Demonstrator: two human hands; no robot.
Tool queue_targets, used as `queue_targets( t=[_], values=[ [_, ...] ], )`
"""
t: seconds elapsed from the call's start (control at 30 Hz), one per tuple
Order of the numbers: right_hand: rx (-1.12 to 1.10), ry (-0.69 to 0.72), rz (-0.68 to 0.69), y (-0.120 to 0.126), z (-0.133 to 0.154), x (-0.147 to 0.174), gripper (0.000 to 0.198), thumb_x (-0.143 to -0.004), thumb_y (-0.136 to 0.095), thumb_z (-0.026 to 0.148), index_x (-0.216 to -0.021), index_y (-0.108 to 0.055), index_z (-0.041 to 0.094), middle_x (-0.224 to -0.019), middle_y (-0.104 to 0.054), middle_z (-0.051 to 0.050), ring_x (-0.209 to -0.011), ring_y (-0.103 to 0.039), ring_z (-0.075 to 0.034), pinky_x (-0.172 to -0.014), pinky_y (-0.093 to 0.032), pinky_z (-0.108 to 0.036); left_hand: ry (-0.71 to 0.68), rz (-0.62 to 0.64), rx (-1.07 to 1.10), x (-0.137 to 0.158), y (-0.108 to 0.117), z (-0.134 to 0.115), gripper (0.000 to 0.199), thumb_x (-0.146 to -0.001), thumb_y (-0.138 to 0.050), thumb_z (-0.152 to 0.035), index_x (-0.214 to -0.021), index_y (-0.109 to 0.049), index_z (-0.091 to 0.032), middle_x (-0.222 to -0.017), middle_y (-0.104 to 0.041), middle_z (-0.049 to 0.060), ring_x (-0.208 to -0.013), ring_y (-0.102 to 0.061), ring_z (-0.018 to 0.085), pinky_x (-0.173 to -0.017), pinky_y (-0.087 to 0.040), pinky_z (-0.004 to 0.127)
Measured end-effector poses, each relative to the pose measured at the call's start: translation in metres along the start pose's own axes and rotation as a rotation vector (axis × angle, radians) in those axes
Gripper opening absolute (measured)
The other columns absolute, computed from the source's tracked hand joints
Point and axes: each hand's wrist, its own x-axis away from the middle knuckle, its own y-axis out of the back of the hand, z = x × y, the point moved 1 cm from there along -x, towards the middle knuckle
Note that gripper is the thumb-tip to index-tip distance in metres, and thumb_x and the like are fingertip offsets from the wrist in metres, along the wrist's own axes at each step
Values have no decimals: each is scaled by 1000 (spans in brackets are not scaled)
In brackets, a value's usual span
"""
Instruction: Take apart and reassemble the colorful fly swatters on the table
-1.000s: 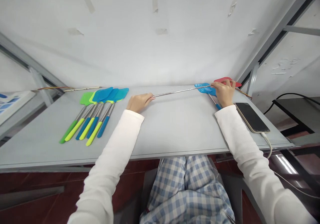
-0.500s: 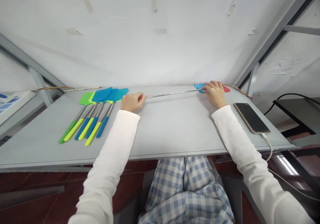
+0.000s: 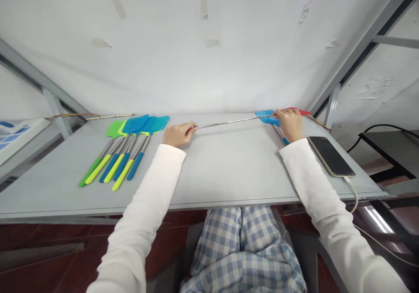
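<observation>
A red fly swatter with a thin extended metal rod stretches between my hands, just over the table. My left hand is closed around its red handle, mostly hidden in the fist. My right hand grips the far end of the rod by the red paddle, which sticks out to the right behind the fingers. Beneath that hand lies a blue fly swatter, its shaft and blue handle partly covered by my wrist. Left of my left hand, several green, yellow and blue fly swatters lie side by side, paddles toward the wall.
A phone with a white charging cable lies on the right of the grey table. Metal frame posts stand at both ends, with a white wall behind. Thin wires run along the back corners.
Both hands have moved slightly right with the red fly swatter. Its paddle has tilted and reaches further right, and more of the blue fly swatter's shaft and handle shows.
</observation>
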Motion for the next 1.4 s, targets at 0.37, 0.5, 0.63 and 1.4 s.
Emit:
queue_targets(
  t=[0.37, 0.5, 0.63, 1.4],
  values=[
    [54, 335, 204, 17, 99, 6, 25, -93, -44, 10, -94, -69, 13, -85, -73, -10, -80, -62, -22, -81, -31, -37, -112, 99, 1, -4, -9, -64, 41, -98, -29, -45, -108, -63, -26, -92, -74, 6, -75, -68, 23, -60, -36, 30],
    [103, 376, 230, 20, 114, 9, 29, -91, -41, 3, -94, -69, 10, -82, -72, -12, -78, -62, -23, -83, -31, -37, -122, 141, 5, -2, -8, -71, 39, -99, -28, -43, -109, -62, -25, -94, -74, 7, -75, -68, 23, -60, -38, 31],
    [122, 430, 268, 30, 128, 12, 29, -91, -41, 2, -94, -68, 9, -83, -72, -12, -77, -63, -22, -80, -33, -35, -148, 163, 9, -1, -8, -84, 39, -99, -29, -42, -112, -61, -24, -96, -74, 8, -77, -68, 23, -60, -39, 30],
    [-85, 349, -43, 29, 116, 11, 31, -100, -37, 19, -101, -68, 17, -94, -70, -10, -92, -51, -23, -87, -28, -38, -163, 60, 158, -3, -8, -88, 34, -98, -37, -45, -112, -58, -22, -97, -72, 5, -80, -67, 18, -60, -36, 27]
  ],
)
